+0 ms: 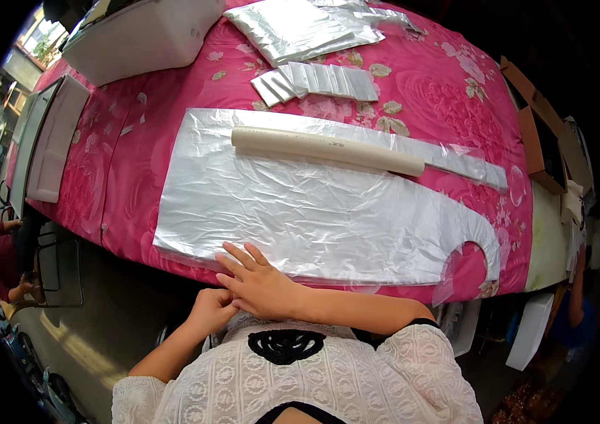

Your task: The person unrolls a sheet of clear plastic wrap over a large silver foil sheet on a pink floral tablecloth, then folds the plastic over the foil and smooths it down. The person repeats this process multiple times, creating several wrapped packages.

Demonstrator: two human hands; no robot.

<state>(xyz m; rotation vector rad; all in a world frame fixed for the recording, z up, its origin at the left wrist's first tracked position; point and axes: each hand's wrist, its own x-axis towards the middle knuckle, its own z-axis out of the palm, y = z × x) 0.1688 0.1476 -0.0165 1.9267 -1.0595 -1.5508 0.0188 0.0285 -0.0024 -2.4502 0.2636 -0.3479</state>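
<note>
A stack of thin, silvery-white plastic sheets [279,226], cut with a rounded notch at its right end like aprons, lies flat along the near table edge. My right hand [265,284] reaches across to the stack's near edge, its fingers spread and their tips by the plastic. Just below and left of it, my left hand [212,311] is held low in front of my body with its fingers curled in against the right hand. Whatever the left fingers may hold is hidden. On the stack's far side rests a long cream tube [328,150].
Folded plastic packets [318,81] and a larger pile of folded silvery sheets [296,32] lie farther back on the pink floral tablecloth [130,155]. White bins [148,42] stand at the far left, a cardboard box [544,152] at the right. Other people sit at both sides.
</note>
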